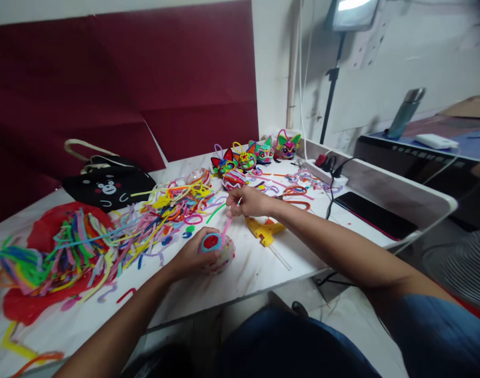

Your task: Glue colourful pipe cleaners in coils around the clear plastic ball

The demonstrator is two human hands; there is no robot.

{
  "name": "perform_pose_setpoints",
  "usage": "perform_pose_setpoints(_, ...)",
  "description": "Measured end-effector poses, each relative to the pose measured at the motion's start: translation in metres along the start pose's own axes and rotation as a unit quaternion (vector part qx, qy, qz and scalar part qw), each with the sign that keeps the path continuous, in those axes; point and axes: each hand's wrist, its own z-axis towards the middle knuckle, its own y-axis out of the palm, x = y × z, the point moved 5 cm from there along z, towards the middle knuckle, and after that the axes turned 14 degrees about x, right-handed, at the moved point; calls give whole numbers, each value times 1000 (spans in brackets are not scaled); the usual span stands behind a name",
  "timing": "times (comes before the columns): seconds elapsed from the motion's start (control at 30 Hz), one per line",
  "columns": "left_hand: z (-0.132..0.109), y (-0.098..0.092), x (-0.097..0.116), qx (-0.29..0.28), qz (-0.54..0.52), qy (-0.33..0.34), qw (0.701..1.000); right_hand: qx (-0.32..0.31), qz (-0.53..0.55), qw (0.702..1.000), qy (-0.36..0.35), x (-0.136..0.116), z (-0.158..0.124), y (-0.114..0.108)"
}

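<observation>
My left hand (196,253) is wrapped round a clear ball (225,255) with a blue-edged red disc on its side, held just over the white table. A pink pipe cleaner (226,227) runs up from the ball to my right hand (246,202), whose thumb and fingers pinch its upper end. Beyond that hand lies a red-and-white striped ball (234,180). Close below my right wrist is a yellow glue gun (265,231) with a clear glue stick out of its back. Orange-handled scissors (297,198) lie partly behind my forearm.
Heaped pipe cleaners (173,207) cover the left of the table, some on a red plastic bag (39,299). Finished-looking animal-face ornaments (263,151) stand at the back. A black bag (110,181), a power strip (324,172) and a phone (376,214) lie around the edges.
</observation>
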Motion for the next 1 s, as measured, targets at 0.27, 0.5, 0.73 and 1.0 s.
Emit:
perform_pose_setpoints(0.27,-11,-12,-14,37,19,-21,999,87,-74,986,-123,1,-49,-48)
perform_pose_setpoints(0.5,-29,-12,-22,97,58,-17,993,5,-219,963,-158,41,-98,-54)
perform_pose_setpoints(0.73,-27,-8,-16,114,64,-25,991,-69,-337,926,-155,64,-98,-42)
perform_pose_setpoints(1.0,5,-13,-27,104,40,-4,994,-105,-391,902,-154,65,-85,-36)
